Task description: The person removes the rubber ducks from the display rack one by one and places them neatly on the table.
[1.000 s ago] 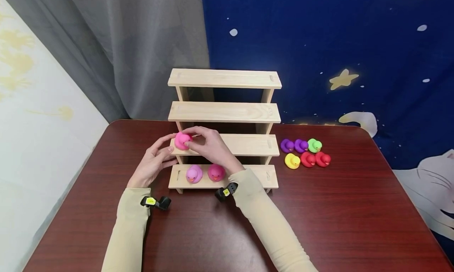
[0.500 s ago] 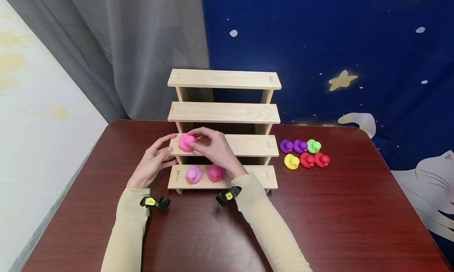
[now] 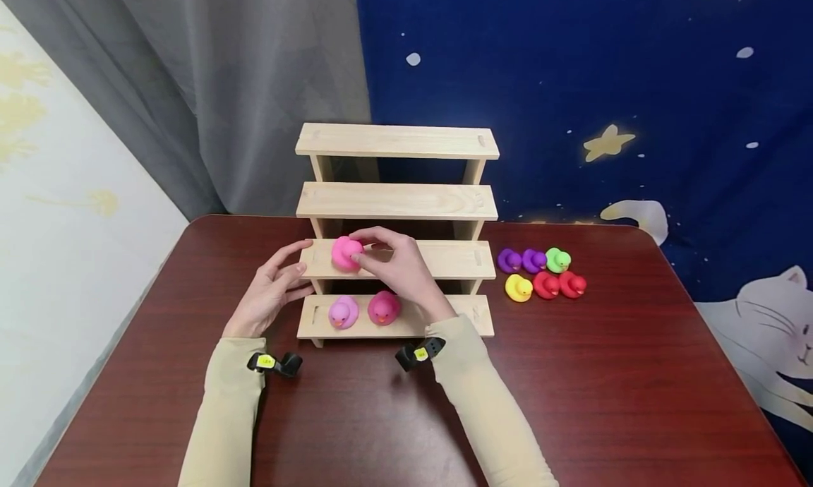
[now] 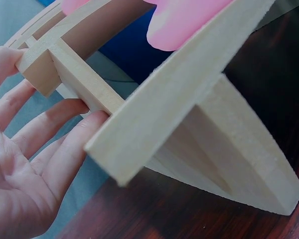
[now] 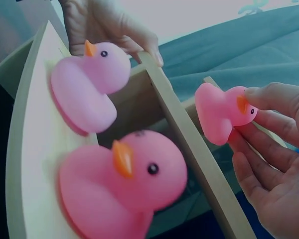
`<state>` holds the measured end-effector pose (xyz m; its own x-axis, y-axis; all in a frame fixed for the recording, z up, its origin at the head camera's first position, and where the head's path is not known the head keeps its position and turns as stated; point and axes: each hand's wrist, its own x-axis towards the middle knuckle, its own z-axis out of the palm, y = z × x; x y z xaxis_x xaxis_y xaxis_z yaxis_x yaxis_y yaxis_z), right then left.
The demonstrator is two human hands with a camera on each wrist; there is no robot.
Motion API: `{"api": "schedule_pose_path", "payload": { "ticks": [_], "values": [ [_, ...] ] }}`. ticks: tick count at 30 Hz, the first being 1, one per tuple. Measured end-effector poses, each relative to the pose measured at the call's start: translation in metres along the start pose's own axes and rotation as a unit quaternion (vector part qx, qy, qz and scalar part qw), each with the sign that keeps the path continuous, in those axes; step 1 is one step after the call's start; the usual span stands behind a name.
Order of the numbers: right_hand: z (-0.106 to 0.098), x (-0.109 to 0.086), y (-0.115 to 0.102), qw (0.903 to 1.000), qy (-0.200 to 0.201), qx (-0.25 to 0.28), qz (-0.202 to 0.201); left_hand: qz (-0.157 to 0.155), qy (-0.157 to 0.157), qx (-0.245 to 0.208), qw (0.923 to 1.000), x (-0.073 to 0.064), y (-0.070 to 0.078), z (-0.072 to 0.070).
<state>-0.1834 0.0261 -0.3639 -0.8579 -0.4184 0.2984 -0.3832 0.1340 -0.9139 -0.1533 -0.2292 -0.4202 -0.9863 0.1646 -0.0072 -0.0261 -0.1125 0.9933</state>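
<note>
My right hand (image 3: 396,265) pinches a bright pink rubber duck (image 3: 345,254) between thumb and fingertips, over the left part of the second shelf from the bottom of a wooden tiered rack (image 3: 438,260). In the right wrist view the fingers hold this pink duck (image 5: 219,112) by its head and side. My left hand (image 3: 269,289) is at the rack's left side, its fingertips touching the shelf end (image 4: 40,72) and side panel. On the lowest shelf sit a lilac-pink duck (image 3: 344,312) and a deeper pink duck (image 3: 384,308), side by side.
On the dark red-brown table (image 3: 622,374), right of the rack, several ducks stand in two rows: purple (image 3: 509,260), green (image 3: 558,260), yellow (image 3: 518,288) and red (image 3: 572,284). Grey and blue curtains (image 3: 483,63) hang behind the rack.
The right hand has shifted to the right along the second shelf with the pink duck. The left hand stays at the rack's left side.
</note>
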Motion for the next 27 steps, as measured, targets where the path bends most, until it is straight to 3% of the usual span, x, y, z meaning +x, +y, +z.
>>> {"api": "schedule_pose_path", "payload": {
  "ticks": [13, 27],
  "values": [
    [-0.025, -0.013, -0.001, 0.9993, 0.02, 0.01, -0.031, 0.002, 0.004, -0.002, 1.0, 0.0, 0.0, 0.0],
    [-0.046, -0.03, 0.001, 0.9986, 0.045, 0.007, -0.026, 0.006, 0.0, -0.004, 1.0, 0.001, 0.0, 0.0]
  ]
}}
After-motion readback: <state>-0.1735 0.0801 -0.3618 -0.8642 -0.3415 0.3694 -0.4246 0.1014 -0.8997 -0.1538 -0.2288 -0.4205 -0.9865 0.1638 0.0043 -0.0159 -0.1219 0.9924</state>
